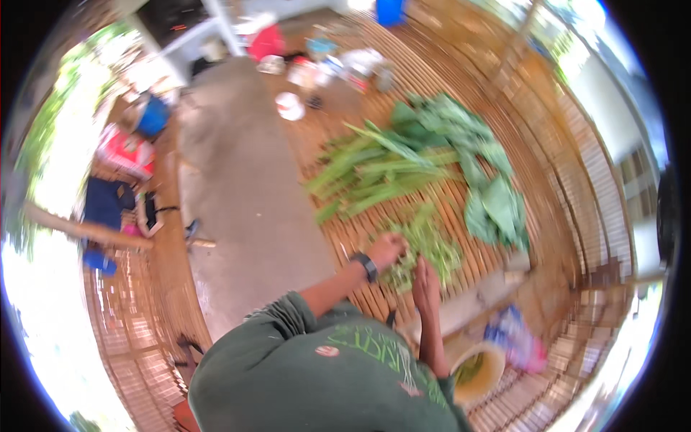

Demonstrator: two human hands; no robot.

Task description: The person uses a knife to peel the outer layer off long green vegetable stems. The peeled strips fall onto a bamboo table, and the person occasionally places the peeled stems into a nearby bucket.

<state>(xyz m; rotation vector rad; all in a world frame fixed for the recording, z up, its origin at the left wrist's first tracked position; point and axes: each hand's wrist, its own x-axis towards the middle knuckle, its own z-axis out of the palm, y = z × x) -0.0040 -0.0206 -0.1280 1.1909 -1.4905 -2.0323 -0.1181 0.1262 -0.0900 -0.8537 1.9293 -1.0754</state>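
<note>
Working close together over the slatted table (345,241), the two hands are meeting at a loose pile of green strips (441,248). The left hand (389,247), wearing a dark watch (365,266) on its wrist, is curling its fingers inward at the pile's left side; blur is hiding whether it is holding a strip. The right hand (426,284) is standing nearly edge-on at the pile's near side, its fingers lying close together and pointing away from the body; how far its grip is opening, and whether it is pinching anything, I cannot tell.

Beyond the pile, a bundle of long green stalks (381,173) is lying across the slats, and broad green leaves (497,209) are spreading to the right of it. A pale bowl (495,376) is sitting lower right, holding more greens.

The strips are probably going to feel light, limp and damp, so a gentle fingertip pinch near one end should be suiting them. The stalks are looking stiffer, likely snapping if bent hard and perhaps slipping when wet; mid-length is seeming the steadiest hold. The leaves are looking soft and easily torn, so gathering them near their stems is seeming safer.
</note>
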